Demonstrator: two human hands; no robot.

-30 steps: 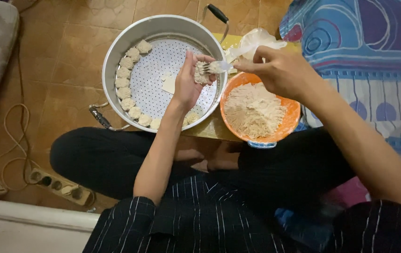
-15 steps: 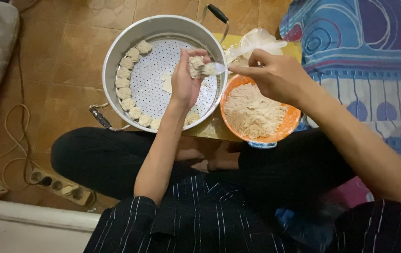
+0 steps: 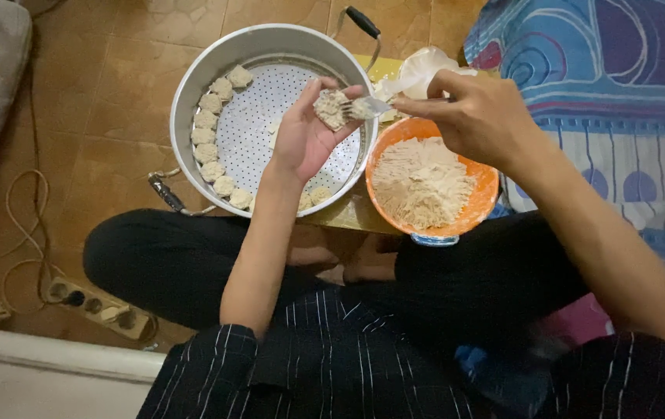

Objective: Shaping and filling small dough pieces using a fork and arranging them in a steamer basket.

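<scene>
Dumpling [image 3: 331, 109] sat in the cupped left hand [image 3: 307, 133], held above the perforated tray of a round metal steamer pan [image 3: 192, 101]. The left fingers [image 3: 324, 87] were curled loosely around the dumpling, supporting it from below. The right hand [image 3: 476, 116] held a fork [image 3: 363, 107], its fingers pinching the handle, and the fork's tines touched the dumpling's side. Both hands were over the pan's right edge.

In the same head view, a row of finished dumplings [image 3: 210, 136] lined the left and lower rim of the tray, touching one another. An orange bowl [image 3: 487, 194] of pale minced filling stood just beside the pan on the right, under the right wrist. A crumpled plastic bag [image 3: 425, 66] lay behind the bowl. Pan and bowl rested partly on a yellow board on the tiled floor [image 3: 115, 109]. A power strip [image 3: 92, 302] lay on the floor at lower left, well apart from the pan. The person sat cross-legged in dark trousers.
</scene>
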